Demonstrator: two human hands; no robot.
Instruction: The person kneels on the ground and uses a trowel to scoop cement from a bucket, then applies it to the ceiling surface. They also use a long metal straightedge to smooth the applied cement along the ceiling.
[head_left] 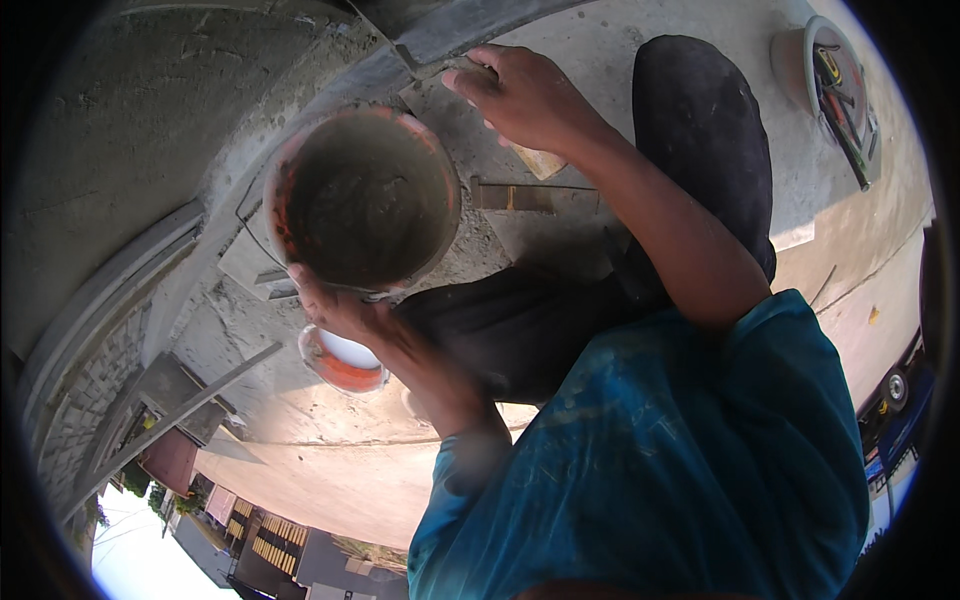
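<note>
A round orange bucket (448, 165), its rim crusted with grey, stands in front of my bent legs. Wet grey mortar (365, 205) fills much of it. My left hand (335, 305) grips the bucket's rim at the lower left, with some fingertips out of sight. Beyond the bucket, my right hand (525, 95) is closed round the handle of a trowel (405, 60). The trowel's bent metal neck points up and left to the base of the plastered wall (130, 130). Its blade is dim and hard to make out against the wall.
Below my left hand stands a smaller orange pail (355, 378) with something white inside. A flat metal-edged strip (530, 197) lies by my legs. At the far right sits a tub (790, 65) of hand tools. A long plank (190, 405) slants at the left.
</note>
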